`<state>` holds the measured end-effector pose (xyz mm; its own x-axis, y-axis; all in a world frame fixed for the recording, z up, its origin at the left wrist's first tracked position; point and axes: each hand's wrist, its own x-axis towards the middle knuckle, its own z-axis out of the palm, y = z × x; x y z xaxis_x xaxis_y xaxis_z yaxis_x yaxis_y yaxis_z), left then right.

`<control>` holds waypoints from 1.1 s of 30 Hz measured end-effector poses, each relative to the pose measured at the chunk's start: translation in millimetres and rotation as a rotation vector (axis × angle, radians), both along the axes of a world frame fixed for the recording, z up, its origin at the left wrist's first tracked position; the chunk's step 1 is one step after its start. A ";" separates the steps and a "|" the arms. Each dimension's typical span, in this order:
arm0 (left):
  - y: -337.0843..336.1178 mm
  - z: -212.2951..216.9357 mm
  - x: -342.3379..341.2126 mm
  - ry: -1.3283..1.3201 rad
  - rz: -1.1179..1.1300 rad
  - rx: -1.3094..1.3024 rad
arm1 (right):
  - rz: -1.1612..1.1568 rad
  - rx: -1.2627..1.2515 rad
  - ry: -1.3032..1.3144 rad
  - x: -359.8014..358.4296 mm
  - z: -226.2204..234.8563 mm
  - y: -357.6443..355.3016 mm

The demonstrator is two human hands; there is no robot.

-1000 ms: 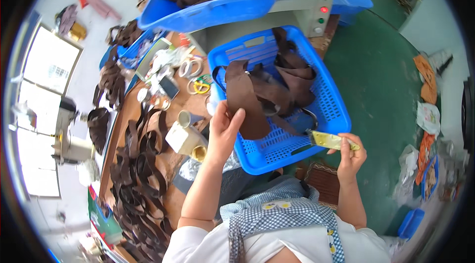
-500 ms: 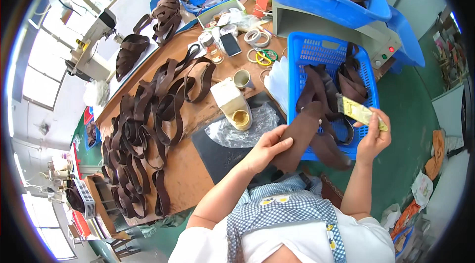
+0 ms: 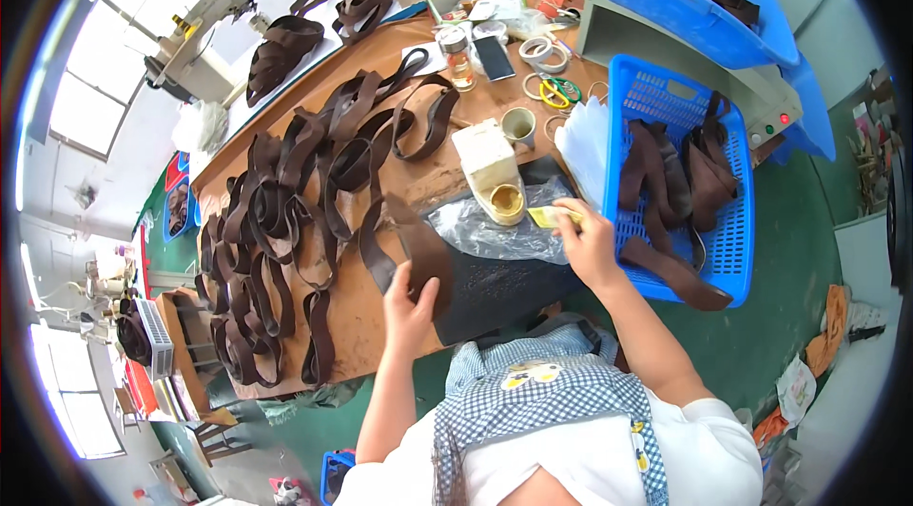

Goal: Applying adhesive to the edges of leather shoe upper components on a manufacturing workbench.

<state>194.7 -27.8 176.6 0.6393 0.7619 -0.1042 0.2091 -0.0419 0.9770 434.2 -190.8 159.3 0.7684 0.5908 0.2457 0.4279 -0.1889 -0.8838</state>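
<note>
My left hand (image 3: pixel 409 311) is at the table's near edge, its thumb and fingers around a wide brown strap (image 3: pixel 425 254) that is blurred by motion. My right hand (image 3: pixel 588 244) grips a flat brush with a yellow handle (image 3: pixel 550 217). The brush points left, just beside the round opening of a whitish block-shaped holder (image 3: pixel 487 159) with tan matter inside; its bristle end is hard to make out. Under the holder lies crumpled clear plastic (image 3: pixel 475 228) on a black mat (image 3: pixel 504 292).
Many looped brown straps (image 3: pixel 276 183) cover the table's left side. A blue basket (image 3: pixel 618 126) with more straps stands at right, one hanging over its near rim. Behind the holder are a grey cup (image 3: pixel 518 124), a glass jar (image 3: pixel 456 59), a phone (image 3: pixel 494 58), scissors (image 3: pixel 554 95) and tape rolls (image 3: pixel 542 54).
My left hand has let go of the brown strap at the basket and moved left to another strap on the table. My right hand has brought the brush left to the holder.
</note>
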 end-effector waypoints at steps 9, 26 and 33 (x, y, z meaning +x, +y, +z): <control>5.0 -132.7 -46.9 0.353 0.154 0.398 | 0.026 -0.143 -0.257 17.8 -80.9 82.7; 30.8 -122.0 -87.1 0.116 0.394 -0.636 | -0.005 -0.125 -0.177 9.9 -74.5 65.3; 39.0 -58.3 -71.5 -0.042 -0.011 -0.667 | -0.033 -0.211 -0.131 9.2 -73.7 49.7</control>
